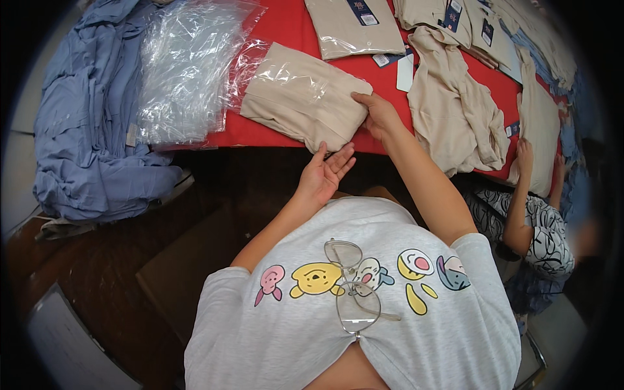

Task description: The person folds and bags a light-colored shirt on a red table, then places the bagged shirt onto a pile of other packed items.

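Observation:
A folded beige garment (296, 94) lies at the near edge of the red-covered table, partly inside a clear plastic bag (250, 62) whose loose film sticks out to the left. My right hand (379, 116) grips the garment's right end, thumb on top and the other fingers hidden beneath. Just below the garment's near edge is my left hand (320, 179), palm up with its fingers stretched out. Its thumb tip touches or nearly touches the cloth.
Left of the garment lies a stack of clear plastic bags (185, 78), beside a heap of blue garments (97, 123). A bagged beige garment (351, 29) lies beyond; a loose beige garment (452, 104) is at right. Another person's hand (524, 155) works at the far right.

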Demonstrator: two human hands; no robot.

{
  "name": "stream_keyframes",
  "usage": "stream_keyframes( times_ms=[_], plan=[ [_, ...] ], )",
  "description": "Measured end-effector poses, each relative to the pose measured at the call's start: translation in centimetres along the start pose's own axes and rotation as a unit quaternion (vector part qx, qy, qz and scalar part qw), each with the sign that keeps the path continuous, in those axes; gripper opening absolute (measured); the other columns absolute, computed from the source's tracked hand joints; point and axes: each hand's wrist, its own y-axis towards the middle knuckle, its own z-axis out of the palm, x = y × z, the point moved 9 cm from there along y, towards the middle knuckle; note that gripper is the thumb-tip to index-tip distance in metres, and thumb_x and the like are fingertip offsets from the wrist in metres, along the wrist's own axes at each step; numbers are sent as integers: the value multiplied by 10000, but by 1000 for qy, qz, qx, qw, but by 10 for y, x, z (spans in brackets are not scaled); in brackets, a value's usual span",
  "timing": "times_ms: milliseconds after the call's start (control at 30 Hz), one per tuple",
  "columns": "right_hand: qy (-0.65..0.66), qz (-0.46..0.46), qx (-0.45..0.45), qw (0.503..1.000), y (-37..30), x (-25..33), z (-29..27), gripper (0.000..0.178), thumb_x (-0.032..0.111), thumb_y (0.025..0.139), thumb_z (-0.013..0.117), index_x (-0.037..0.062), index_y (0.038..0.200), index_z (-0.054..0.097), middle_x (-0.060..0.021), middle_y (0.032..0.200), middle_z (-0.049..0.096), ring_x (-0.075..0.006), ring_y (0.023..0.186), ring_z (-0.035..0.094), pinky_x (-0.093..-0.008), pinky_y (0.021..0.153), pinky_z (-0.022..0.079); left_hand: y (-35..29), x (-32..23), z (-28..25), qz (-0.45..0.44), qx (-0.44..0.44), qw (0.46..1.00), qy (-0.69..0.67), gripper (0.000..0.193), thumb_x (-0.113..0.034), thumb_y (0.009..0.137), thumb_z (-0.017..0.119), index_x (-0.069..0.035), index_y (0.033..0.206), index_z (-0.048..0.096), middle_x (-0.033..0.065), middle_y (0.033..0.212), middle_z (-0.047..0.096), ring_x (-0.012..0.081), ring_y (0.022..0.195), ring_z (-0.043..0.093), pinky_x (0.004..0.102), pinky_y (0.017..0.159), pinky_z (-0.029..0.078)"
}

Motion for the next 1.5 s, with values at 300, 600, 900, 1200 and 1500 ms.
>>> stream_keyframes(
  times_ms=[300,600,900,1200,1500],
  plan=[
    [-250,-216,3,944,45,31,-9,478,107,974,740,-15,1405,574,-140,1265,727,-210,1062,720,-361,945,575,-2,-21,-3,316,-83,925,195,297,-119,1079,654,-21,1342,559,105,1274,680,207,1162,686,396,1090,533],
    [-85,-212,-103,968,-5,2,-46,293,149,969,783,-53,1152,673,-112,966,748,-177,859,736,-289,720,607,-53,-86,87,509,-193,426,723,408,-153,878,826,-19,1164,569,153,1095,611,324,942,646,433,854,538],
    [-140,-56,-5,988,-13,-36,-11,265,195,941,831,-23,1027,707,-86,875,745,-154,750,733,-281,625,604,60,-140,126,329,-129,239,904,298,-166,927,705,-31,1146,556,232,1137,633,434,903,720,513,756,609],
    [-264,-280,-187,904,-18,-17,6,389,160,901,861,-71,1140,658,-103,963,735,-147,741,693,-290,659,579,67,-123,135,268,34,139,953,236,-154,946,673,-45,1116,552,191,988,682,380,830,758,485,670,617],
    [16,-91,-137,986,-31,-60,17,399,180,917,850,-45,1196,675,-97,975,763,-153,771,719,-317,679,594,75,-140,186,425,55,50,902,282,-118,855,730,-62,1071,557,100,916,654,302,749,761,409,631,627]
  ],
)
